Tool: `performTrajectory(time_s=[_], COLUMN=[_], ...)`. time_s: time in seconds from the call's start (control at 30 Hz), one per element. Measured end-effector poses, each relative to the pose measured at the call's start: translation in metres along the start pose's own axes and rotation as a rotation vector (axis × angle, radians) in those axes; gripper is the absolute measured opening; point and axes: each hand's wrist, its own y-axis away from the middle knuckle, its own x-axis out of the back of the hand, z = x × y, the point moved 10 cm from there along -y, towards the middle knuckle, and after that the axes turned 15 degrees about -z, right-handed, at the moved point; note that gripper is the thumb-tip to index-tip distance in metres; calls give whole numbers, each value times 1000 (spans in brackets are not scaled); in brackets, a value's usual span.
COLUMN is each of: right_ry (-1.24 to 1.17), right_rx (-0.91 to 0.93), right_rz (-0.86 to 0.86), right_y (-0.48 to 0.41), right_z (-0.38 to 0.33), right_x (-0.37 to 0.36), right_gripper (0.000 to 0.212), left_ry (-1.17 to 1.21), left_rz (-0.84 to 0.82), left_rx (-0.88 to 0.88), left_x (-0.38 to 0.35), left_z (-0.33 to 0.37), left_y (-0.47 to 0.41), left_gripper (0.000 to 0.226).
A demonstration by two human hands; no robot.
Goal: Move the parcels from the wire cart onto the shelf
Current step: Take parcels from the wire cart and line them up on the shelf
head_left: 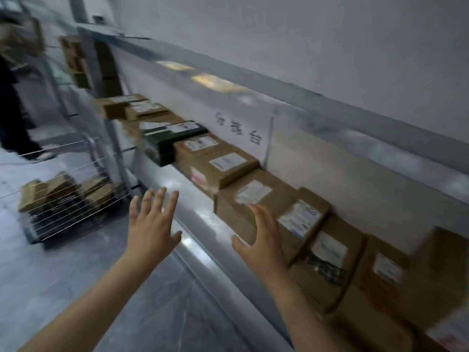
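Observation:
A long grey metal shelf (203, 219) runs from upper left to lower right, lined with brown cardboard parcels (256, 199) bearing white labels and one dark green box (167, 141). My left hand (152, 224) hovers open in front of the shelf edge, holding nothing. My right hand (258, 237) is open too, fingertips at the near side of a labelled parcel. The wire cart (63, 199) stands on the floor to the left, with several brown parcels (61, 189) inside it. The picture is blurred.
A person in dark clothes (12, 110) stands at the far left beside more shelving with boxes (76, 59). An upper shelf beam (279, 97) overhangs the parcels. A paper sign (241, 128) hangs on the wall. Grey floor (127, 288) lies below.

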Motion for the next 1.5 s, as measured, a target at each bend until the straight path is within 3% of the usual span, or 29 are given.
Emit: performTrajectory(time_s=[0.3,0.47,0.7,1.1,1.37,1.5], right_ry=[129,218,222,92,33,-149], right_rx=[149,208,269,278,350,237], right_rz=[-392,-492,-626,-817,-903,-1008], right_y=[-139,-199,-267,-361,-489,-545], right_z=[-115,-180,-263,-317,-349,-358], right_x=[-156,-235,-335,-448,-521,-547], right_gripper=[74,75,75,75,70,56], left_ry=[30,-63,-23,149,201,172], left_rz=[-72,-183,-141,-177,-236,-293], left_rx=[307,395,548,755,857,866], left_x=[-15,-25,-25,-76,-99,-95], left_z=[-197,-295,-425,-539,-616,-644], left_y=[-19,-40,-43,-77,-170,-227], left_gripper=[97,97,96,90,86,82])
